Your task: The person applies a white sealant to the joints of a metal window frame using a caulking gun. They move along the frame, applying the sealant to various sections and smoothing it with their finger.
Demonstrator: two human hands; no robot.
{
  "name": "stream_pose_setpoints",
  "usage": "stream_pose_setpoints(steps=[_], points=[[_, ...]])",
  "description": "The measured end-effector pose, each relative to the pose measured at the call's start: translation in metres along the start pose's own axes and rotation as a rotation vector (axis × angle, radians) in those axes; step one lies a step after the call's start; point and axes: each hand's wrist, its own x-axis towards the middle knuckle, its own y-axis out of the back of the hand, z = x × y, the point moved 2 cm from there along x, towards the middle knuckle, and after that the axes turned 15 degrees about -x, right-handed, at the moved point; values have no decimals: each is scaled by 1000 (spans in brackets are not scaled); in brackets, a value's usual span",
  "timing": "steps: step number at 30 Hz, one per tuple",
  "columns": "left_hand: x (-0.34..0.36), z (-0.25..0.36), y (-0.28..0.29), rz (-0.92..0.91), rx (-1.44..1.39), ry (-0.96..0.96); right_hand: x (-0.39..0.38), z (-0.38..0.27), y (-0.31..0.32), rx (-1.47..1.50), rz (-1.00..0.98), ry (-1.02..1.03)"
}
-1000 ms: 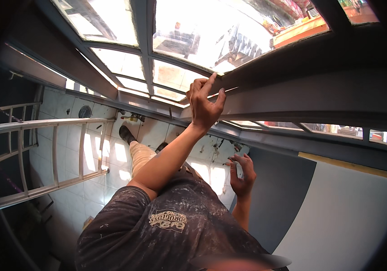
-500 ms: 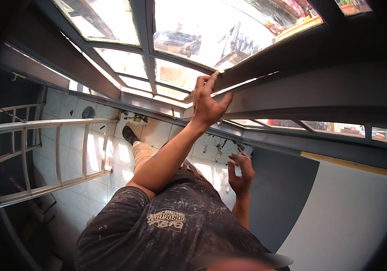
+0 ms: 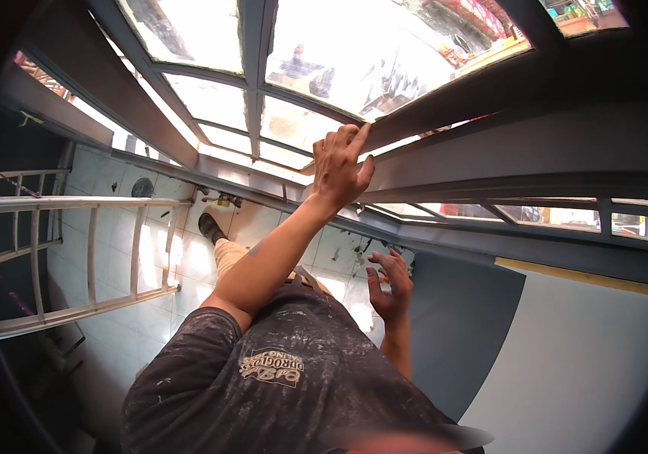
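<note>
My left hand point(image 3: 339, 168) reaches up to a grey-framed window point(image 3: 254, 91). Its index fingertip presses at the lower corner of a large glass pane point(image 3: 339, 64), where frame and glass meet. The thumb stands apart and the other fingers bend back; no tool shows in this hand. Lower and to the right, my right hand point(image 3: 390, 287) hovers in front of my body, touching nothing around it. Its fingers are half curled, with a gap between them and the thumb. Dark smudges mark that hand, and part of its palm is hidden.
A pale metal ladder point(image 3: 85, 202) stands at the left. White tiles point(image 3: 123, 227) cover the floor, with small tools point(image 3: 220, 198) and scraps by the wall. Grey slats or boards point(image 3: 506, 151) run beside the window. At the right is a grey and white panel point(image 3: 581, 356) with a yellowish edge strip.
The view has shifted slightly. My left index finger stays at the pane's corner, while the thumb has drawn nearer the fingers. My right hand has shifted slightly left in the picture.
</note>
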Motion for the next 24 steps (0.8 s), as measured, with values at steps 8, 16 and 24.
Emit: stream_pose_setpoints(steps=[8, 16, 24], points=[[-10, -4, -12, 101, -105, 50, -20, 9, 8, -47, 42, -35], [1, 12, -12, 79, -402, 224, -28, 8, 6, -30, 37, -49], [-3, 7, -12, 73, -451, 256, -39, 12, -3, 25, 49, -48]])
